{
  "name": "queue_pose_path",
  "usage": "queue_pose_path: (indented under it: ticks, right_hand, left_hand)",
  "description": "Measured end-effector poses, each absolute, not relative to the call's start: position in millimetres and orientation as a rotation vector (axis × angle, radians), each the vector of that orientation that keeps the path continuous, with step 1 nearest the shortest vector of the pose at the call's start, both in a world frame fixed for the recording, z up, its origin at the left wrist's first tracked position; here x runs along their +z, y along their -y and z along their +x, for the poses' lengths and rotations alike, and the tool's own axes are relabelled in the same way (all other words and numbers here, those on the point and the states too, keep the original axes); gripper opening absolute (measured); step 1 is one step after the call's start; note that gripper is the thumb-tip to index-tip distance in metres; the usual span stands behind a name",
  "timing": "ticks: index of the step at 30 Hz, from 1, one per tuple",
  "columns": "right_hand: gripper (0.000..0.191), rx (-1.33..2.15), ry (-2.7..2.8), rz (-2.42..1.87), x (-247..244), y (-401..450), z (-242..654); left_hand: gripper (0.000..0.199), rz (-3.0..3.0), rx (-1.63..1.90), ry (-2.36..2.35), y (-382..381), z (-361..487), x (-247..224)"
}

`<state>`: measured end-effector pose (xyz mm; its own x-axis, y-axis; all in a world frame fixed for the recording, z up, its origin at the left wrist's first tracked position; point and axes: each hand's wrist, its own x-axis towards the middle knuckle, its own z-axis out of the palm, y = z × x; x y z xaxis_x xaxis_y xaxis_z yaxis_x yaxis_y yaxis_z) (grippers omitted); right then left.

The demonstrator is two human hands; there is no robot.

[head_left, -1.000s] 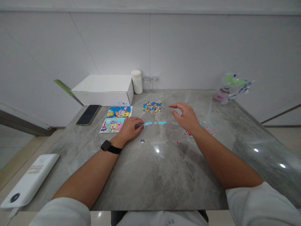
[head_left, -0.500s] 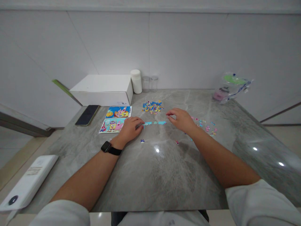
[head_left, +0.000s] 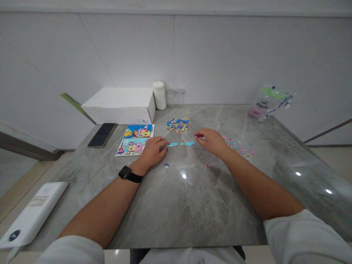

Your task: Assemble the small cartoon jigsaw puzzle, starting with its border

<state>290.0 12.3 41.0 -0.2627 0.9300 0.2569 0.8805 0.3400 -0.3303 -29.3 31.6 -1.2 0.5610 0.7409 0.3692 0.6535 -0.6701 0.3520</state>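
Across the grey table (head_left: 187, 212), our work looks barely begun: far more pieces lie loose than stand in line. We have a white box (head_left: 118, 106) at the back left, closed. Our right hand (head_left: 211, 141) is just past the right end of the laid row, thumb and forefinger curled towards each other; whether a piece sits between them we cannot tell. Our left hand (head_left: 152, 149) rests at the row's other end, its fingertips by the leftmost pieces, thumb lower than the forefinger; we cannot make out whether they pinch anything. Beside it are two picture cards, the lower card (head_left: 127, 147) partly under or behind that hand, the upper card (head_left: 139, 131) in plain sight. Behind the row we see the loose pile (head_left: 178, 125), unsorted by its look, and to the right a scatter of pieces (head_left: 242, 150). Of the row itself, we count a left strip (head_left: 173, 144) and a right strip (head_left: 189, 143), both light blue, with a small middle piece (head_left: 182, 143) between them, seemingly unjoined. Nearer us, two single pieces (head_left: 166, 165) lie well apart.
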Motion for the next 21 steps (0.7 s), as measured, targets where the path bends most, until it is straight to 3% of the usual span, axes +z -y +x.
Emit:
queue_pose_path:
  ticks: [21]
  right_hand:
    - [0.023,0.127,2.500,-1.672,28.0,-45.5,235.4]
  left_hand:
    - [0.036,2.709,0.615,-1.170,-18.6,-19.3,-2.8]
